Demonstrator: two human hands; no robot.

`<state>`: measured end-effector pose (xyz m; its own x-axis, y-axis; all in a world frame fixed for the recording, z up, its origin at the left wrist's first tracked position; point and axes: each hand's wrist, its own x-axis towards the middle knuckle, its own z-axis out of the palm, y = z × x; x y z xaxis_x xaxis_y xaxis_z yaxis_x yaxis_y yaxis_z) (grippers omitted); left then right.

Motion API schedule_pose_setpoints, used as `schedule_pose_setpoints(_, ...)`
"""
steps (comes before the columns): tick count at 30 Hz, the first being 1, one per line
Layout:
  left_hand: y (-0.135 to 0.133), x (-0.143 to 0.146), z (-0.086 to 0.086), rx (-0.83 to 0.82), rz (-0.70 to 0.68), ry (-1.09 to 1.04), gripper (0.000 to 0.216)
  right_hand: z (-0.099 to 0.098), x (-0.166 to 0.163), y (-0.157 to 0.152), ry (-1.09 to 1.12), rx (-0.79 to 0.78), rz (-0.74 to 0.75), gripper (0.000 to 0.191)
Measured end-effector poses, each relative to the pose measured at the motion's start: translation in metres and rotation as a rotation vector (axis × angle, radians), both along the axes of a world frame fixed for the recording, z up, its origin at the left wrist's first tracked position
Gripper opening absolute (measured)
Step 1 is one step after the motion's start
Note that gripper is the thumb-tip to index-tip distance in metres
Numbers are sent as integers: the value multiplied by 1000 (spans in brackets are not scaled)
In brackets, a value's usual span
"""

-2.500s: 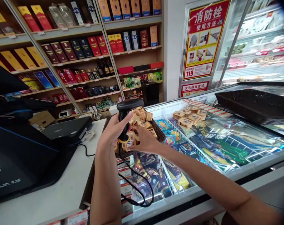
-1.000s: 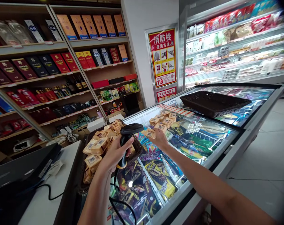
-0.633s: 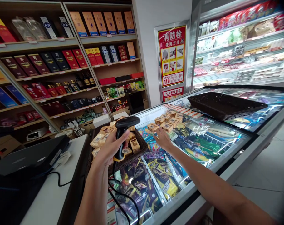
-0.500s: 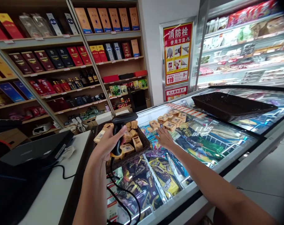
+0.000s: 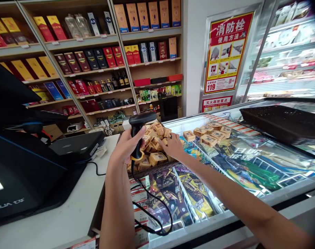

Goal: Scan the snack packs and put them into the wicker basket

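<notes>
My left hand (image 5: 126, 148) grips the handle of a black barcode scanner (image 5: 140, 121), its cord (image 5: 149, 211) hanging down in front of the freezer. My right hand (image 5: 173, 145) reaches into a dark wicker basket (image 5: 157, 168) heaped with small tan packets (image 5: 157, 158); its fingers rest spread over the packets, and no packet shows in its grasp. The basket sits on the glass lid of a chest freezer (image 5: 225, 166). A separate cluster of the same tan packets (image 5: 212, 133) lies on the glass to the right.
A black till screen (image 5: 19, 166) stands on the white counter (image 5: 69, 207) at left. An empty black basket (image 5: 282, 121) rests on the freezer's far right. Shelves of boxed goods (image 5: 95, 58) fill the back wall, beside a red fire-hydrant poster (image 5: 226, 52) and a chiller cabinet (image 5: 289, 52).
My right hand put a tan packet down with the cluster on the glass, then came back left onto the heap in the wicker basket. The scanner stayed in my left hand.
</notes>
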<state>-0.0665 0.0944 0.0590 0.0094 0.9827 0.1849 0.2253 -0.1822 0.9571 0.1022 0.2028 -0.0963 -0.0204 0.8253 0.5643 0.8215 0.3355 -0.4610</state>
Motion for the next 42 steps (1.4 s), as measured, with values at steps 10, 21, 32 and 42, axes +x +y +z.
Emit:
schedule_pose_setpoints(10, -6, 13, 4, -22, -38, -11, 55, 7, -29, -14, 130, -212, -46, 54)
schedule_pose_setpoints(21, 5, 46, -14, -15, -124, 81, 50, -8, 95, -18, 276, 340, 10, 50)
schedule_pose_setpoints(32, 14, 113, -57, -90, -241, 76, 48, -26, 155, 0, 334, 353, -174, 55)
schedule_pose_setpoints(42, 22, 109, -59, -102, -278, 115, 51, -30, 172, 6, 369, 295, -313, 56)
